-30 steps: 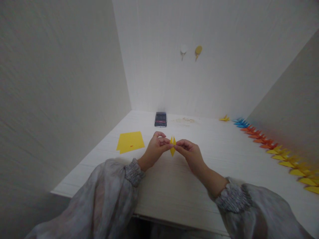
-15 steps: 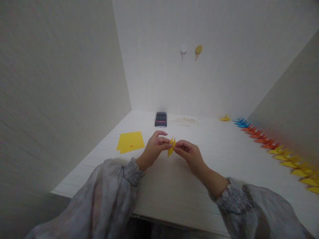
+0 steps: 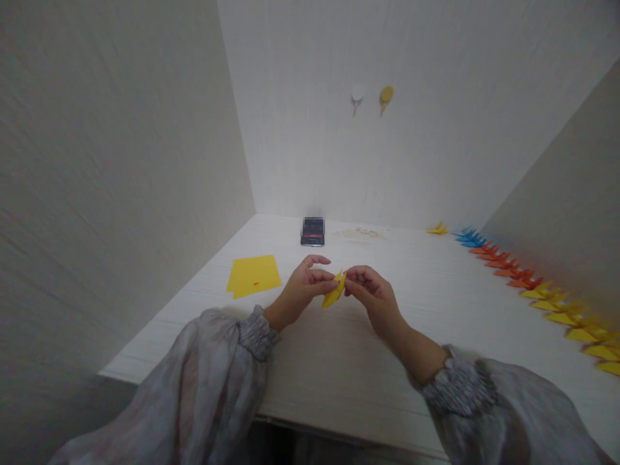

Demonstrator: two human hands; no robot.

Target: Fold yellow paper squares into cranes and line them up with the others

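Note:
A small folded yellow paper piece (image 3: 335, 292) is pinched between both hands just above the white table (image 3: 339, 361). My left hand (image 3: 303, 289) grips its left side with thumb and fingers closed. My right hand (image 3: 371, 294) pinches its upper right tip. The piece is tilted, with its point down to the left. Grey patterned sleeves cover both arms.
A stack of yellow paper sheets (image 3: 253, 276) lies at the left. A dark phone (image 3: 312, 232) sits at the back. A row of folded paper pieces, blue (image 3: 469, 238), orange (image 3: 506, 268) and yellow (image 3: 576, 320), runs along the right wall. Two hooks (image 3: 371, 98) hang on the back wall.
The yellow folded piece has tilted from upright to slanting, its lower point swinging left. Both hands have shifted slightly while keeping their pinch on it.

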